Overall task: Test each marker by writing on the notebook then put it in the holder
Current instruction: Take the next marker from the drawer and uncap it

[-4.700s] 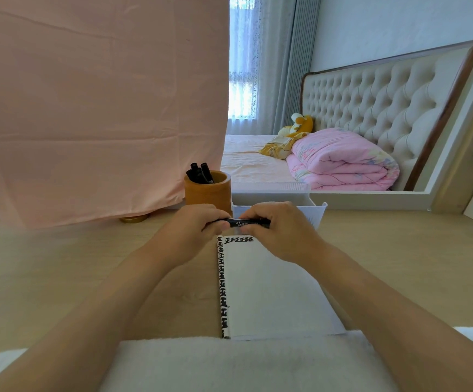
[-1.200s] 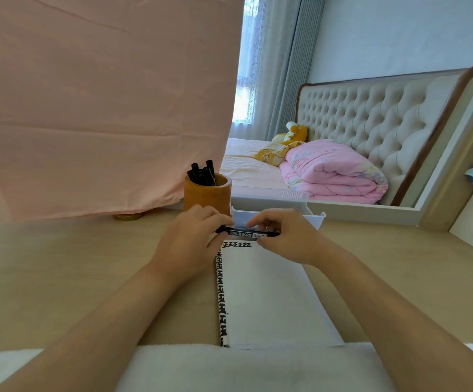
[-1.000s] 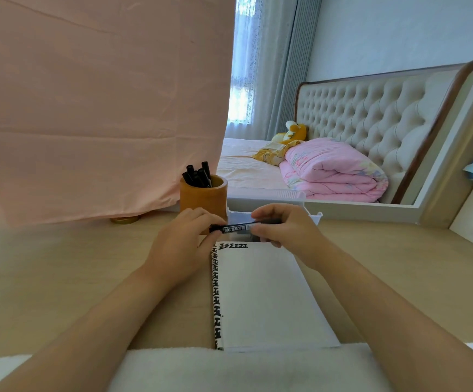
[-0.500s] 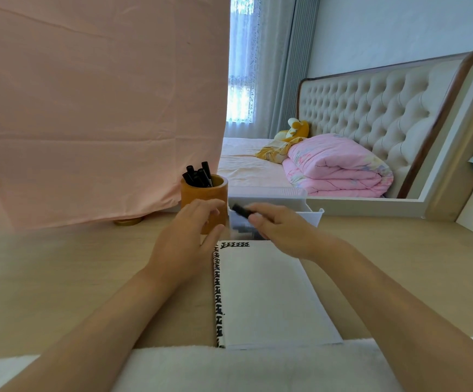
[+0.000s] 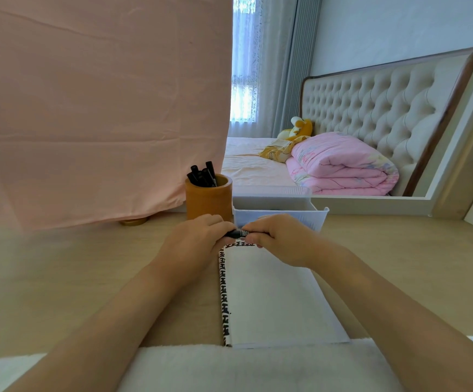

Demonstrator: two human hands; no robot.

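There, both hands met over the top edge of the notebook [image 5: 272, 295], which lay open on the bench [image 5: 60, 278] with its blank page up and its black-and-white patterned edge to the left. The left hand [image 5: 195, 240] had its fingers curled round one end of a black marker [image 5: 236, 233], and the right hand [image 5: 282, 239] pinched the other end, so the marker lay level between them with only a short middle stretch showing. Just behind the left hand stood the orange-brown holder [image 5: 208, 200], upright, with other markers [image 5: 202, 174] sticking out of it. A white tray [image 5: 280, 212] sat beside the holder, behind the right hand.
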